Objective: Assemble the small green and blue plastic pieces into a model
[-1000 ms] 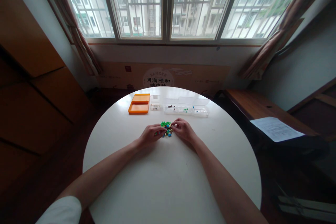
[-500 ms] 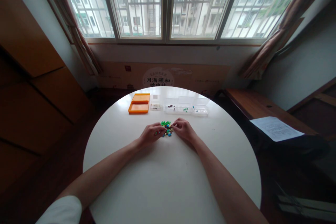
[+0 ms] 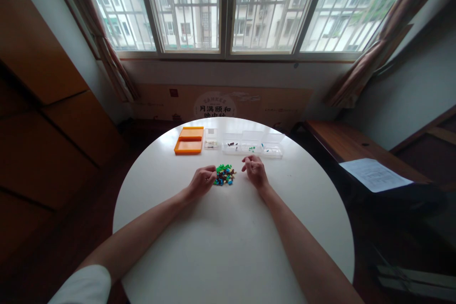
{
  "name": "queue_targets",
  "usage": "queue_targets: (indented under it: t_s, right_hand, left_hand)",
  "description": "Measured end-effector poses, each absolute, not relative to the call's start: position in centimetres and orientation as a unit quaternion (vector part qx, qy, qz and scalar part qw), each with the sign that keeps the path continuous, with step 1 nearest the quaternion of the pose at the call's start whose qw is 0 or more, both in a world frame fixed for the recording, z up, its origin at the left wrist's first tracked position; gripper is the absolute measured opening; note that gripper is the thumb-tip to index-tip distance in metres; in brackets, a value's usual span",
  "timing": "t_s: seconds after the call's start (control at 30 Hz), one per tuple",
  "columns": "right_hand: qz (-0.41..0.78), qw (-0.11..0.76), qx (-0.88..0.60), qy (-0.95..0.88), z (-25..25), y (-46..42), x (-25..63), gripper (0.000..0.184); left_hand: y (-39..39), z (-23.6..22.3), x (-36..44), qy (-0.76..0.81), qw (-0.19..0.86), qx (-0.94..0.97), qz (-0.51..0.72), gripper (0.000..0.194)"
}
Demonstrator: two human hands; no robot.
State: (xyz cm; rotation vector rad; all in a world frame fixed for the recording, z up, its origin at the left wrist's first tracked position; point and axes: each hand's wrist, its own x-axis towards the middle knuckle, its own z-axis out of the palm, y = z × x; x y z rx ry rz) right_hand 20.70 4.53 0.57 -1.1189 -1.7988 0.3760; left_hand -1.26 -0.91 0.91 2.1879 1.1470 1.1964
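A pile of small toy building bricks (image 3: 224,175) in green, blue, brown and yellow lies on the white round table (image 3: 228,237). At the pile's left edge rests my left hand (image 3: 204,179), its fingers curled closed; whether a piece is in them is hidden. My right hand (image 3: 255,169) is apart from the pile, to its right and a little farther back. Its fingers are bent, thumb and index together, and anything in the pinch is too small to make out. Beyond it sit clear plastic boxes, one with dark bricks (image 3: 232,144), another with green bricks (image 3: 251,149).
An orange open case (image 3: 188,145) stands at the back left. Beside it is a small clear box (image 3: 211,144) with pale pieces. The clear box at the right end (image 3: 272,151) holds a few small pieces. Printed paper (image 3: 375,175) lies on the wooden bench (image 3: 356,147) at right.
My right hand has drawn away from the pile, rightward and slightly back. My left hand has pulled back a little to the left and curled, uncovering more of the bricks.
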Motion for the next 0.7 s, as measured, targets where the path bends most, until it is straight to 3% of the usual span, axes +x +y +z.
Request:
queue_targets:
  t_s: [0.17,0.47,0.7]
  right_hand:
    - [0.166,0.474,-0.46,-0.732,0.47,4.58,20.81,0.037]
    - [0.193,0.503,-0.452,-0.711,0.29,4.76,20.92,0.038]
    - [0.219,0.457,-0.45,-0.735,0.05,4.76,20.67,0.032]
  left_hand:
    - [-0.7,0.4,-1.44,0.406,0.216,0.775,0.434,0.04]
    - [-0.74,0.31,-1.51,0.418,0.208,0.762,0.449,0.037]
    - [-0.85,0.92,-1.1,0.45,0.15,0.749,0.462,0.043]
